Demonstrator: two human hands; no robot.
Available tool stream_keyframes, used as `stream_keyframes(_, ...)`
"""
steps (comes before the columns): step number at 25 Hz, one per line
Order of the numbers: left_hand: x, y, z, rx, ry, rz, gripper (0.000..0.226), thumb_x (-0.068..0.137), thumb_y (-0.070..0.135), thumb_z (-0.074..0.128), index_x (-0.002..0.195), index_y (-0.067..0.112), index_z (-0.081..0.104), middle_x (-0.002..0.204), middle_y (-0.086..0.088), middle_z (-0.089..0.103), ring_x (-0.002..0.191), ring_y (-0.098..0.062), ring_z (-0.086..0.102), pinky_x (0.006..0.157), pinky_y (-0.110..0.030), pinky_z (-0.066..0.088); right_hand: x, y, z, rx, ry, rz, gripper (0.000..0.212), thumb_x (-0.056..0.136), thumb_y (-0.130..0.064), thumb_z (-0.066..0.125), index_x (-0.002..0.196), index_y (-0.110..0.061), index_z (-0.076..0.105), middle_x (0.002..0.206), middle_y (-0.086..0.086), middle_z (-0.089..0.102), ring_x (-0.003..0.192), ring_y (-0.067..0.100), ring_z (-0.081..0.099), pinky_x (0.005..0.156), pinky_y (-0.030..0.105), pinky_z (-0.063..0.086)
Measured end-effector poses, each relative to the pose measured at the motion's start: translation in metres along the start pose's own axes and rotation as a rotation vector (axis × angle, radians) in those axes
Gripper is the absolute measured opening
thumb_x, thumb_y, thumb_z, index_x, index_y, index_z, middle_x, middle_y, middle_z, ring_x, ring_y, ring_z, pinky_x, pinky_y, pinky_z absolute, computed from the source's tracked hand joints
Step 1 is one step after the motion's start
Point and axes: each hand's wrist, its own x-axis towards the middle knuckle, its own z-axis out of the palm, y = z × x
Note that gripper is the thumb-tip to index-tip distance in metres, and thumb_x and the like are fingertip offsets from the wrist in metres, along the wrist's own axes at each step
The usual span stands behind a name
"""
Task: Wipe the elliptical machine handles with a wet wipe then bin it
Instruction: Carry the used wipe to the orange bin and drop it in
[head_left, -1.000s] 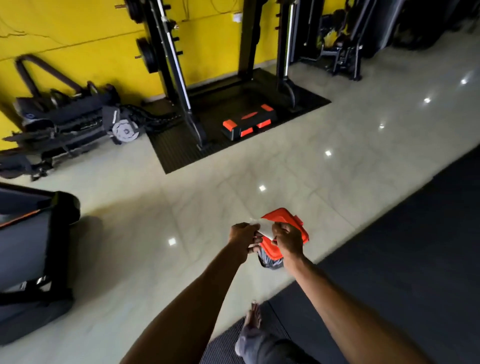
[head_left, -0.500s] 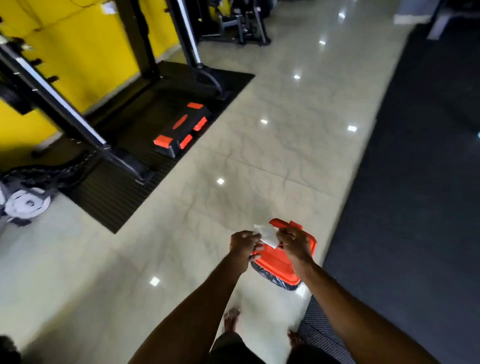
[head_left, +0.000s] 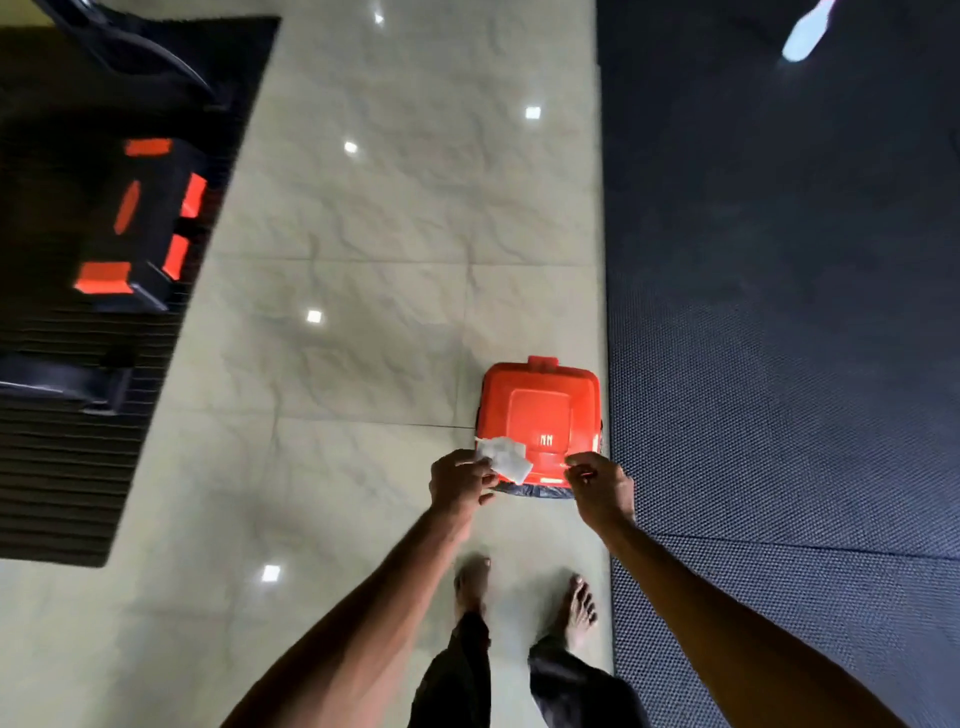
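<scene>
A small red bin (head_left: 540, 410) with its lid closed stands on the pale tiled floor, a dark liner showing under its near edge. My left hand (head_left: 460, 480) pinches a crumpled white wet wipe (head_left: 504, 458) over the bin's near left corner. My right hand (head_left: 600, 488) hovers at the bin's near right corner with fingers curled and thumb and forefinger close together. It holds no wipe, and whether it touches the lid is unclear. No elliptical machine is in view.
A dark rubber mat (head_left: 779, 312) covers the floor right of the bin. At the left, a black and orange step platform (head_left: 140, 223) sits on a ribbed black mat (head_left: 62, 457). My bare feet (head_left: 524, 597) stand just behind the bin.
My view has swung down and closer until the bin lies straight below. My right hand has let go of the wipe and moved right; the left hand alone holds it now.
</scene>
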Motion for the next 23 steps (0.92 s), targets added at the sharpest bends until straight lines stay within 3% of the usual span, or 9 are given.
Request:
stream_keyframes(1, 0.02, -0.011, -0.001, 0.012, 0.002, -0.005, 0.015, 0.093, -0.002, 0.065, 0.092, 0.013, 0.065, 0.079, -0.009, 0.07, 0.068, -0.019, 0.067, 0.06, -0.029, 0.053, 0.012, 0.02, 0.014, -0.034, 0.009, -0.005, 0.013, 0.088, 0.004, 0.071, 0.097, -0.002, 0.079, 0.091, 0.014, 0.078, 0.075, 0.022, 0.069, 0.062, 0.005, 0.039)
stream_keyframes(4, 0.076, -0.056, 0.007, 0.05, -0.008, -0.036, 0.02, 0.092, -0.006, 0.064, 0.087, 0.014, 0.064, 0.079, -0.006, 0.068, 0.067, -0.016, 0.065, 0.06, -0.027, 0.054, 0.049, 0.083, 0.062, -0.139, -0.016, -0.039, 0.023, 0.085, 0.004, 0.071, 0.104, -0.007, 0.079, 0.101, 0.015, 0.078, 0.088, 0.032, 0.073, 0.08, 0.033, 0.055)
stream_keyframes(6, 0.105, -0.083, 0.014, 0.04, 0.002, -0.075, 0.022, 0.092, -0.006, 0.065, 0.085, 0.015, 0.063, 0.08, -0.005, 0.07, 0.07, -0.016, 0.066, 0.066, -0.03, 0.054, 0.072, 0.121, 0.091, -0.2, -0.001, -0.166, 0.031, 0.075, 0.011, 0.076, 0.1, -0.007, 0.076, 0.098, 0.015, 0.076, 0.086, 0.034, 0.073, 0.077, 0.044, 0.061)
stream_keyframes(8, 0.137, -0.114, 0.022, 0.014, 0.006, -0.108, 0.02, 0.092, -0.006, 0.065, 0.092, 0.014, 0.064, 0.084, -0.003, 0.073, 0.076, -0.017, 0.069, 0.069, -0.032, 0.055, 0.096, 0.161, 0.118, -0.297, -0.011, -0.272, 0.037, 0.066, 0.013, 0.082, 0.097, -0.008, 0.074, 0.097, 0.013, 0.075, 0.086, 0.035, 0.072, 0.072, 0.045, 0.063)
stream_keyframes(11, 0.181, -0.153, 0.029, 0.016, -0.015, -0.134, 0.018, 0.093, -0.006, 0.063, 0.103, 0.009, 0.067, 0.089, -0.004, 0.075, 0.082, -0.016, 0.071, 0.076, -0.036, 0.058, 0.124, 0.197, 0.14, -0.541, -0.114, -0.45, 0.049, 0.066, -0.004, 0.09, 0.111, -0.009, 0.071, 0.112, 0.012, 0.069, 0.097, 0.035, 0.067, 0.073, 0.041, 0.062)
stream_keyframes(15, 0.211, -0.185, 0.029, 0.036, -0.019, -0.169, 0.016, 0.092, -0.004, 0.065, 0.105, 0.005, 0.069, 0.086, -0.002, 0.075, 0.086, -0.017, 0.073, 0.075, -0.036, 0.06, 0.149, 0.228, 0.152, -0.814, -0.257, -0.58, 0.073, 0.07, -0.021, 0.088, 0.136, -0.01, 0.059, 0.137, 0.015, 0.057, 0.118, 0.037, 0.059, 0.092, 0.049, 0.055)
stream_keyframes(20, 0.224, -0.197, 0.029, 0.045, -0.018, -0.205, 0.015, 0.092, -0.007, 0.064, 0.098, 0.007, 0.07, 0.086, -0.003, 0.074, 0.084, -0.016, 0.072, 0.071, -0.035, 0.058, 0.156, 0.238, 0.164, -0.93, -0.271, -0.618, 0.069, 0.071, -0.011, 0.085, 0.135, -0.005, 0.059, 0.139, 0.019, 0.058, 0.119, 0.039, 0.061, 0.092, 0.054, 0.054)
stream_keyframes(23, 0.223, -0.195, 0.028, 0.043, -0.021, -0.207, 0.017, 0.092, -0.007, 0.063, 0.094, 0.008, 0.07, 0.086, -0.003, 0.074, 0.086, -0.017, 0.072, 0.072, -0.036, 0.059, 0.157, 0.236, 0.163, -0.991, -0.294, -0.646, 0.071, 0.067, -0.017, 0.086, 0.132, -0.004, 0.06, 0.139, 0.018, 0.058, 0.119, 0.038, 0.061, 0.094, 0.056, 0.053)
